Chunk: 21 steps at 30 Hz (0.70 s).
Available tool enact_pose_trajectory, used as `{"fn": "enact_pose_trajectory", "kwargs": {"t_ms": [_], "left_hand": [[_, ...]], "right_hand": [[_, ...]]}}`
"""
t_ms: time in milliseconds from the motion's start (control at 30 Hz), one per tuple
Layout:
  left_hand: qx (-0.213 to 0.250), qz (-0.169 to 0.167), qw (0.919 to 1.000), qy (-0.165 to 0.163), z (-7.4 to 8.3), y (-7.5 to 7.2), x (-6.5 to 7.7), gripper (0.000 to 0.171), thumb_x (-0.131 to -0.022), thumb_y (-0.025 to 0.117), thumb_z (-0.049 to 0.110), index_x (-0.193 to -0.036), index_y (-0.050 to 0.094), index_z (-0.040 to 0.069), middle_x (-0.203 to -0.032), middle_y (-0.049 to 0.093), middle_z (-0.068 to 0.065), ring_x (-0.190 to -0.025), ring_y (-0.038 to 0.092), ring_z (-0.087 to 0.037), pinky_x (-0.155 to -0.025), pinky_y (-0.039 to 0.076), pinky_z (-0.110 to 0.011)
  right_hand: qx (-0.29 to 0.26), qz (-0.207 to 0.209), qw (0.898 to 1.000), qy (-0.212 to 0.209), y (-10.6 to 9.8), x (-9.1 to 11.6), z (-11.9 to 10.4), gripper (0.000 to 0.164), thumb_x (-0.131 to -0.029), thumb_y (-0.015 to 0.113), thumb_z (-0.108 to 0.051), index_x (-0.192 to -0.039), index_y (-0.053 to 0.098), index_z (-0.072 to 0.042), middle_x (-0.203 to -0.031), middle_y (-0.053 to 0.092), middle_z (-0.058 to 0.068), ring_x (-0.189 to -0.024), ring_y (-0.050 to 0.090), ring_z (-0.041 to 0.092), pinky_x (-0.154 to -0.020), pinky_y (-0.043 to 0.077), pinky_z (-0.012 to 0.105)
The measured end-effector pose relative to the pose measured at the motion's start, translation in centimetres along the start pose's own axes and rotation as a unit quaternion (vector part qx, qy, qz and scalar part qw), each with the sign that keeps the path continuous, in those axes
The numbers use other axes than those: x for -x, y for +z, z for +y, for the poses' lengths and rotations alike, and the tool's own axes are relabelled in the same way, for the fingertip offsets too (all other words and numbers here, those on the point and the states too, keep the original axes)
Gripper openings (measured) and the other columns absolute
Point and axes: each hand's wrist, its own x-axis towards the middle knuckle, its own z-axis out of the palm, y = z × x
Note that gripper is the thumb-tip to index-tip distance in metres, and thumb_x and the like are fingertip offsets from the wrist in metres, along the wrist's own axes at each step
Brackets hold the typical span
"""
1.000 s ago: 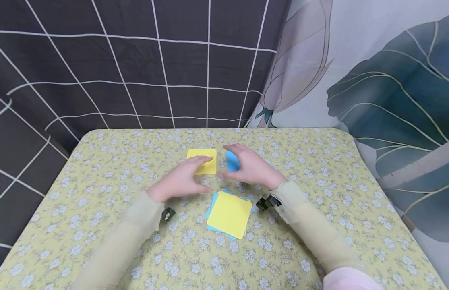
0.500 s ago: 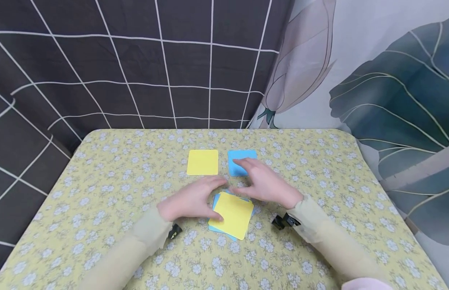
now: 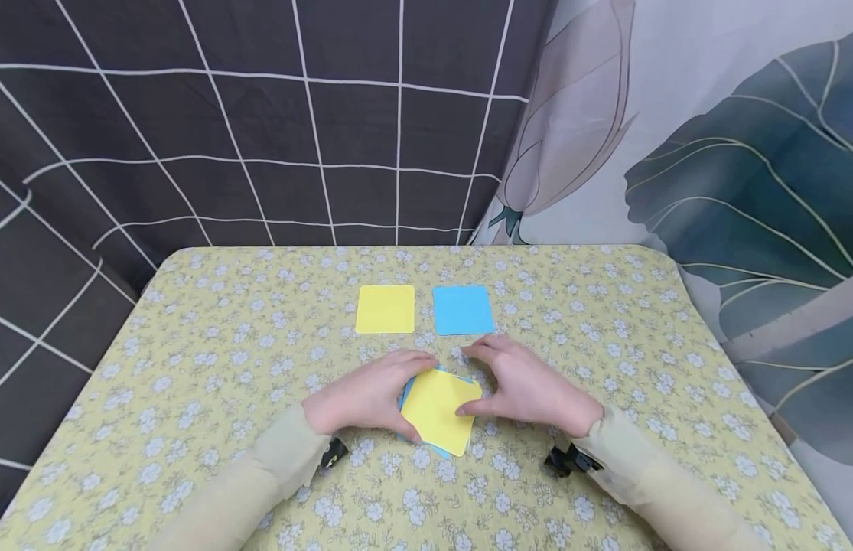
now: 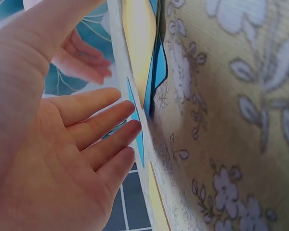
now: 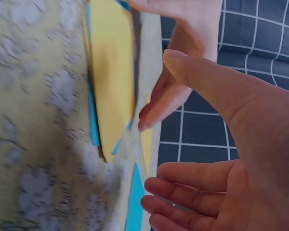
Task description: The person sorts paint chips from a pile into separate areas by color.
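A loose stack of square cards lies on the table, a yellow card [image 3: 441, 412] on top and blue edges [image 3: 403, 390] sticking out beneath. At its left side is my left hand [image 3: 371, 392], fingers extended and the thumb near the front left edge. Across from it my right hand [image 3: 532, 386] hovers at the right, its thumb over the top card in the head view. The right wrist view shows that right hand [image 5: 216, 159] apart from the stack [image 5: 111, 72], holding nothing. Relaxed, extended fingers of the left hand [image 4: 62, 144] likewise hold nothing in the left wrist view.
Behind the stack, a single yellow card [image 3: 385, 310] and a single blue card [image 3: 463, 311] lie side by side with a gap between them. A flowered cloth [image 3: 261, 306] covers the table. Dark gridded fabric [image 3: 254, 115] hangs beyond the far edge.
Both hands have come back toward the person, from the two far cards to the sides of the stack. The far blue card, partly covered before, is now in full view. The cards stay put.
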Motion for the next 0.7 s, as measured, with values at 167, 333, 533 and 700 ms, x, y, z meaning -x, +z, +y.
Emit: {"fn": "enact_pose_trajectory", "kwargs": {"t_ms": [167,333,533,700], "left_hand": [[0.006,-0.004,0.9999,-0.008,-0.1,0.3,0.0,0.105,-0.068,0.095,0.042,-0.152,0.045,0.005,-0.155,0.045,-0.007,-0.143,0.038,-0.026,-0.117,0.033,-0.04],[0.012,-0.006,0.9999,-0.01,-0.1,0.4,0.0,0.101,-0.07,0.095,0.04,-0.151,0.046,0.006,-0.153,0.047,-0.007,-0.142,0.04,-0.025,-0.116,0.036,-0.039],[0.02,-0.005,0.9997,-0.012,-0.1,0.5,0.0,0.098,-0.073,0.093,0.042,-0.151,0.046,0.007,-0.152,0.048,-0.006,-0.141,0.041,-0.024,-0.114,0.038,-0.038],[0.022,0.002,0.9997,-0.007,-0.1,0.6,-0.1,0.094,-0.075,0.091,0.043,-0.15,0.047,0.006,-0.151,0.049,-0.006,-0.14,0.042,-0.024,-0.113,0.039,-0.037]], "right_hand": [[0.002,-0.007,1.0,0.004,1.0,0.8,-0.3,0.092,-0.069,0.086,-0.062,-0.133,0.063,0.0,-0.122,0.06,0.007,-0.104,0.059,0.021,-0.088,0.055,0.038],[-0.007,-0.014,1.0,0.009,2.0,1.3,-0.7,0.104,-0.061,0.089,-0.066,-0.135,0.06,0.002,-0.117,0.057,0.004,-0.098,0.053,0.016,-0.083,0.054,0.034],[-0.012,-0.006,1.0,0.003,3.0,1.7,-1.0,0.101,-0.057,0.092,-0.064,-0.131,0.062,-0.002,-0.112,0.051,0.0,-0.093,0.047,0.013,-0.078,0.053,0.031],[-0.001,-0.001,1.0,0.005,3.2,1.8,-1.1,0.098,-0.059,0.093,-0.058,-0.132,0.062,-0.001,-0.111,0.051,0.002,-0.092,0.046,0.014,-0.076,0.053,0.031]]}}
